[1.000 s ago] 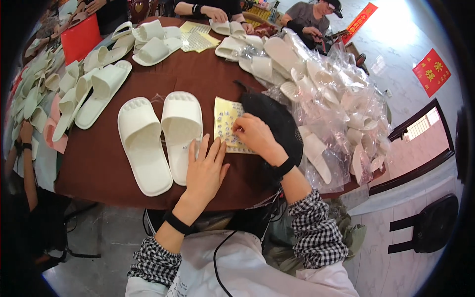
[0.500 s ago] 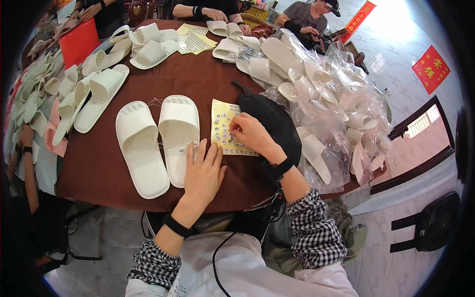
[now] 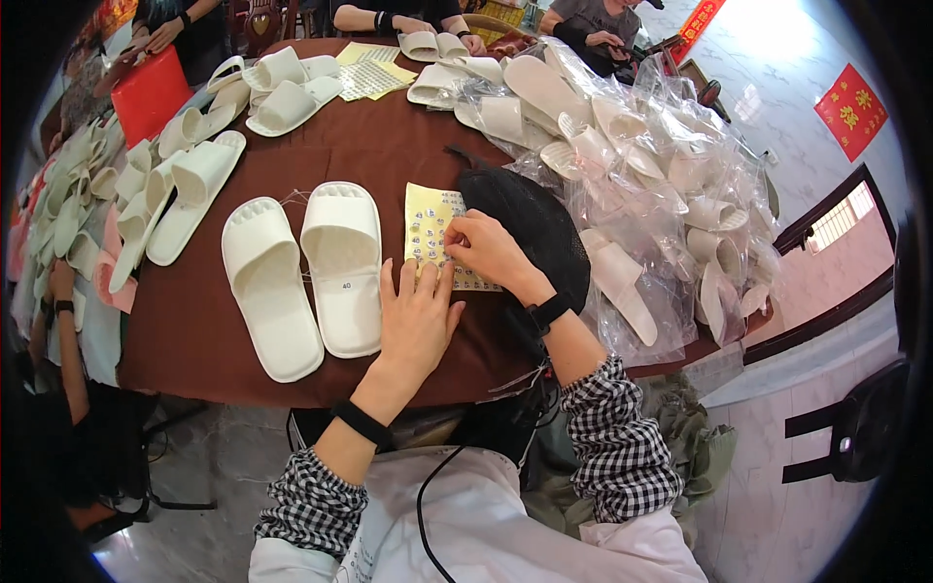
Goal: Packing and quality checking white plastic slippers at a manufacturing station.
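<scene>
A pair of cream slippers lies side by side on the brown tablecloth, the left slipper (image 3: 270, 321) and the right slipper (image 3: 340, 233). A small round label (image 3: 347, 286) shows on the right one's insole. Beside them is a yellow sheet of small round stickers (image 3: 420, 209). My left hand (image 3: 420, 316) lies flat with fingers outstretched, its fingertips on the sheet's lower left part. Over the sheet's middle, my right hand (image 3: 491, 255) has thumb and forefinger pinched together; whatever is between them is hidden.
A black mesh bag (image 3: 525, 223) lies right of the sheet. Beyond it, slippers in clear plastic bags (image 3: 641, 185) are heaped. More slippers (image 3: 199, 189) and a red box (image 3: 151, 102) stand left. Yellow sticker sheets (image 3: 374, 73) lie at the back, where other people work.
My left hand has shifted right, off the slipper's edge and onto the sticker sheet. My right hand's pinched fingers have moved slightly left over the sheet. The view has shifted a little.
</scene>
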Available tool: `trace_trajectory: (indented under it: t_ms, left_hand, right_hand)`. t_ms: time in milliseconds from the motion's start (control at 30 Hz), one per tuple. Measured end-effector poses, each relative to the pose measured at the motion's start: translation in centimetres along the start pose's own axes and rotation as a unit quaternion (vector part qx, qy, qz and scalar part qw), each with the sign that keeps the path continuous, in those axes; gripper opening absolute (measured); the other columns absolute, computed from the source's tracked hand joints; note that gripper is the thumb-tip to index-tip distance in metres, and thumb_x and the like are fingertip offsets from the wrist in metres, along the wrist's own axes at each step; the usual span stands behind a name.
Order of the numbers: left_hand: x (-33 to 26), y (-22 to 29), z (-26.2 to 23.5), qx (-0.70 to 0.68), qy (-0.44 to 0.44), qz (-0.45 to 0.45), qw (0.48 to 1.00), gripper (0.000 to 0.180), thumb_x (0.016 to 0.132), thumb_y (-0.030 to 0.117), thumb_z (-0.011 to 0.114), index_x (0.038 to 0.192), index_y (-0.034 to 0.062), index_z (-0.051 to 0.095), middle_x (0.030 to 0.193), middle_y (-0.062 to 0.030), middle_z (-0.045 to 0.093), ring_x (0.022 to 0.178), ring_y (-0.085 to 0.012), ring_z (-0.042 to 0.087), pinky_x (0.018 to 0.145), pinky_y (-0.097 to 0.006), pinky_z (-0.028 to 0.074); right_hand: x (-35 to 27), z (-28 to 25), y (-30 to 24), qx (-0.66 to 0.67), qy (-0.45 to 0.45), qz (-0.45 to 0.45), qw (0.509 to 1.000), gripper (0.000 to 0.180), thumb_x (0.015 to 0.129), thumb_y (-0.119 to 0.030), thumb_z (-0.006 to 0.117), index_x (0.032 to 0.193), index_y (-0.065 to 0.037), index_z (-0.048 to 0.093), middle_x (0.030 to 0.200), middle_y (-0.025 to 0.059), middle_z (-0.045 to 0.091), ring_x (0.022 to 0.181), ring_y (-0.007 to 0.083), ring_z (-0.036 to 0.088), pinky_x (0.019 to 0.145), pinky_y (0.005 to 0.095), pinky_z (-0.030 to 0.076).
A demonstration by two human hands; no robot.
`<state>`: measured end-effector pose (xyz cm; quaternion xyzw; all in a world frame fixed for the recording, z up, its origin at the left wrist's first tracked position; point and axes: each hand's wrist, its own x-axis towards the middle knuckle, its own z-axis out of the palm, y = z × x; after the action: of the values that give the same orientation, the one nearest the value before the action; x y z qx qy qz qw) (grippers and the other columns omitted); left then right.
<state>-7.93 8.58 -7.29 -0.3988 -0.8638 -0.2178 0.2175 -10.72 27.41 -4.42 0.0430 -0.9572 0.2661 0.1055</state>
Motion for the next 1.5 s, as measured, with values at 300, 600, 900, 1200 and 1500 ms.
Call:
trace_trajectory:
  t_ms: [300,600,900,1200,1500]
  left_hand:
    - [-0.1,-0.2,0.8,0.017,-0.023,-0.019,0.999,0.056,0.089,0.038,0.067,0.133,0.0060,0.059,0.122,-0.0131,0.053,0.121,-0.0310,0.045,0.111,-0.058,0.027]
    - [-0.4,0.1,0.8,0.035,0.001,0.005,0.999,0.058,0.088,0.037,0.069,0.136,0.0066,0.057,0.119,-0.0138,0.052,0.118,-0.0313,0.045,0.108,-0.055,0.029]
    - [-0.6,0.2,0.6,0.029,0.002,0.002,1.000,0.056,0.088,0.035,0.070,0.133,0.0032,0.058,0.123,-0.0146,0.052,0.120,-0.0318,0.045,0.109,-0.055,0.028]
    - [-0.8,0.0,0.4,0.024,0.020,0.017,0.999,0.045,0.089,0.033,0.069,0.123,0.0042,0.062,0.121,-0.0124,0.053,0.122,-0.0299,0.045,0.111,-0.054,0.027]
    - [-0.3,0.0,-0.1,-0.052,0.046,-0.003,0.998,0.039,0.087,0.019,0.070,0.121,0.0048,0.061,0.120,-0.0122,0.055,0.120,-0.0310,0.047,0.110,-0.052,0.031]
  right_hand:
    - [-0.3,0.6,0.6,-0.029,0.021,-0.023,0.999,0.010,0.083,-0.018,0.069,0.085,-0.008,0.068,0.092,0.0145,0.062,0.090,0.0362,0.064,0.078,0.0445,0.053]
    - [-0.9,0.4,-0.2,-0.030,0.009,0.012,0.999,0.014,0.083,-0.018,0.070,0.091,-0.007,0.067,0.096,0.0119,0.060,0.089,0.0320,0.065,0.079,0.0414,0.053]
    - [-1.0,0.1,-0.3,-0.023,-0.011,0.028,0.999,0.013,0.085,-0.018,0.070,0.093,-0.009,0.065,0.104,0.0132,0.059,0.096,0.0350,0.064,0.084,0.0443,0.053]
    - [-1.1,0.3,-0.5,-0.014,-0.014,0.039,0.999,0.015,0.084,-0.019,0.071,0.094,-0.010,0.064,0.106,0.0131,0.058,0.096,0.0346,0.064,0.085,0.0437,0.052]
    - [-1.2,0.2,-0.6,-0.022,-0.005,0.028,0.999,0.015,0.084,-0.019,0.070,0.093,-0.010,0.063,0.106,0.0130,0.057,0.096,0.0345,0.064,0.085,0.0436,0.052]
